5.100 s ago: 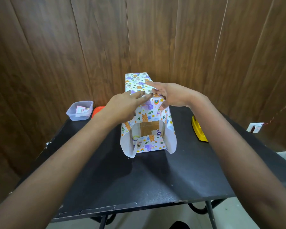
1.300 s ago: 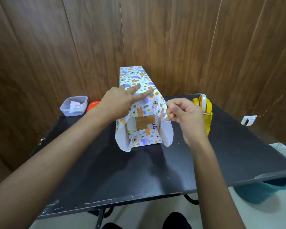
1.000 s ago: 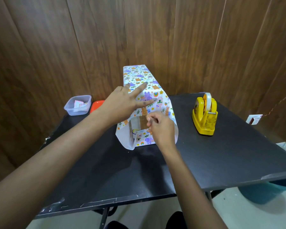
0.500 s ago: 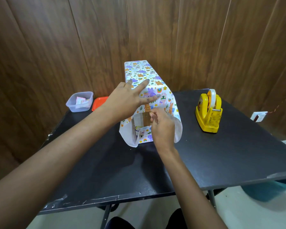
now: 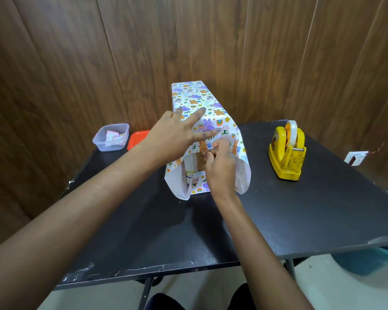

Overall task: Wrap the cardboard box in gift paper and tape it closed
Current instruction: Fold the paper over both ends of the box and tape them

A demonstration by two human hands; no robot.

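On the black table (image 5: 300,220), the long cardboard box (image 5: 201,163) in bright animal-print gift paper (image 5: 195,95) points away from you, your left hand (image 5: 173,137) pressing flat and spread on top while your right hand (image 5: 221,168), nearer you, curls to pinch the paper's open near edge.

Gift paper (image 5: 205,113): white, purple-orange cartoon print, plain white underside. Box (image 5: 201,163): brown. Tape dispenser (image 5: 287,153): yellow. Tub (image 5: 111,139): clear. Lid (image 5: 137,138): red-orange. Desk (image 5: 188,231): black. Wall (image 5: 76,63): brown woodgrain.
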